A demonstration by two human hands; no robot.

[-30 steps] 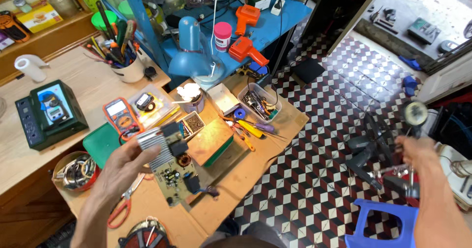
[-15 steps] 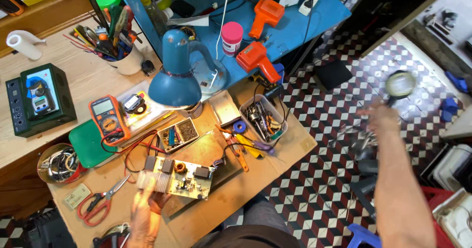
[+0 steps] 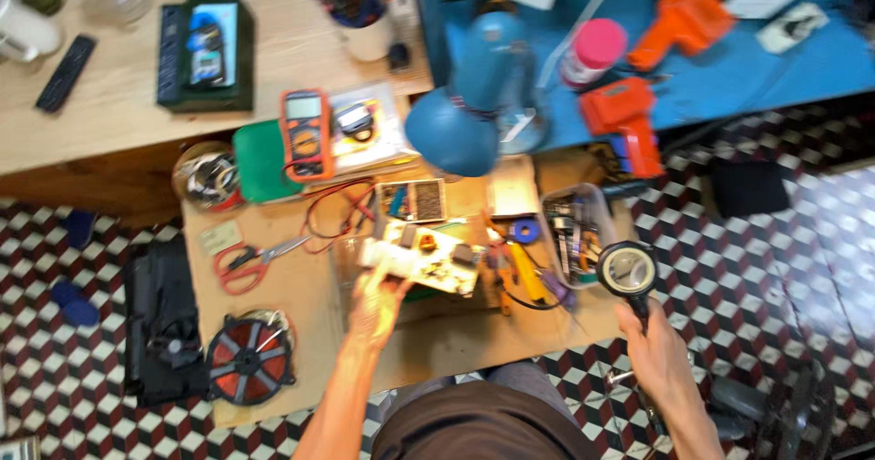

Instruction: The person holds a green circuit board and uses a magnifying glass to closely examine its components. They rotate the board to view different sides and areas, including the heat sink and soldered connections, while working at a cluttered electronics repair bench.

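Gripping a circuit board (image 3: 428, 264) — left hand (image 3: 378, 300); right hand (image 3: 658, 351) clasps a magnifying glass (image 3: 627, 273).

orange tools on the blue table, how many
2: one orange tool lies near the blue table's far edge, another orange tool at its near edge by the pink-capped can. The lamp may hide more.
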